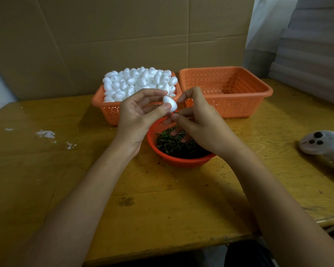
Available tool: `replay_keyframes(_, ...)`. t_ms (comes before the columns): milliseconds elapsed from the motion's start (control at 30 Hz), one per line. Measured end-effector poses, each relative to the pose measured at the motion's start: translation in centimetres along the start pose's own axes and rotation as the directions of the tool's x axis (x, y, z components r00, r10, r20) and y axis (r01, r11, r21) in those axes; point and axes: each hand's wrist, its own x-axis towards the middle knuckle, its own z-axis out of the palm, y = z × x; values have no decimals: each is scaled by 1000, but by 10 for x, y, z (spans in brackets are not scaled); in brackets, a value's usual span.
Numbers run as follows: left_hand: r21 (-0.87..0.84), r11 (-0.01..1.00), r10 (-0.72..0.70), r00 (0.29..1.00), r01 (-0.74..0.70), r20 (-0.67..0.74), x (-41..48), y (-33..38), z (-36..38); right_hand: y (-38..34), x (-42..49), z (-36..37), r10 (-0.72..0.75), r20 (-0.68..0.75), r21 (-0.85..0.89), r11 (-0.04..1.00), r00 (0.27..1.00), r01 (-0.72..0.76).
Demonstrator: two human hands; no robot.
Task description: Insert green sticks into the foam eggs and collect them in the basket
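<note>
Nothing to read here.
Cardboard backdrop [123, 35] and white controller [324, 145] on the bench [46, 170]: no legible lettering.

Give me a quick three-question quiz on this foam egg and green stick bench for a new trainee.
1. True or false: the left hand pinches a foam egg.
2. Where do the loose green sticks lie? A round bowl; B table top; C cardboard box.
3. Fill in: the basket heaped with eggs stands to the ___ of the other square basket.
Key: 1 true; 2 A; 3 left.
</note>
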Motion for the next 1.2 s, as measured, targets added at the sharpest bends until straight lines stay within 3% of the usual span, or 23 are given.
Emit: replay_keyframes(1200, 28, 999, -18, 1000, 18, -7, -1, 2, 0, 0, 0, 0, -27, -39, -16, 1000, 999, 27)
